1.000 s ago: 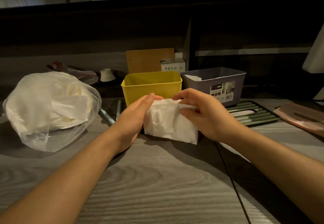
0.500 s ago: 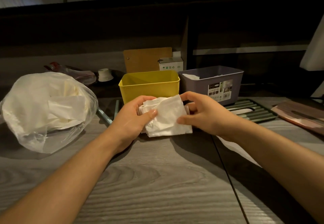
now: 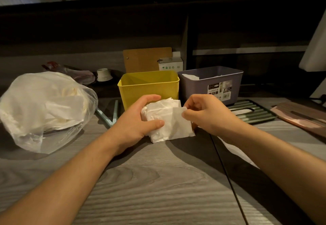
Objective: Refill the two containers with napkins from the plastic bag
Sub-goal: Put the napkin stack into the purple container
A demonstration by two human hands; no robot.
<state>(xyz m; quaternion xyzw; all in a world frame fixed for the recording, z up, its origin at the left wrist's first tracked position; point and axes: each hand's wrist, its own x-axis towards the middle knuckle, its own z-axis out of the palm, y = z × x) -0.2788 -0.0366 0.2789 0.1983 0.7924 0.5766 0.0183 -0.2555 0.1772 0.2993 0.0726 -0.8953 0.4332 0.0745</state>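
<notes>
Your left hand (image 3: 139, 120) is gripping a crumpled wad of white paper napkins (image 3: 167, 120) just before the yellow plastic container (image 3: 148, 87), above the grey wood-grain counter (image 3: 150, 180). Your right hand (image 3: 208, 113) is pinching one loose corner; tugging risks tearing the sheet.

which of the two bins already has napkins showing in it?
The grey container, right of the yellow container: white napkins show at its rim and a label is on its front. The yellow one's visible interior looks bare.

A printed label with a barcode is borne on the front of the grey container (image 3: 210, 85) near the far edge of the table (image 3: 158, 180), but its text is too small to be read. Green packaging symbols (an umbrella and a recycling sign among them) are printed on the small white box (image 3: 170, 64) behind the yellow container (image 3: 149, 88).
</notes>
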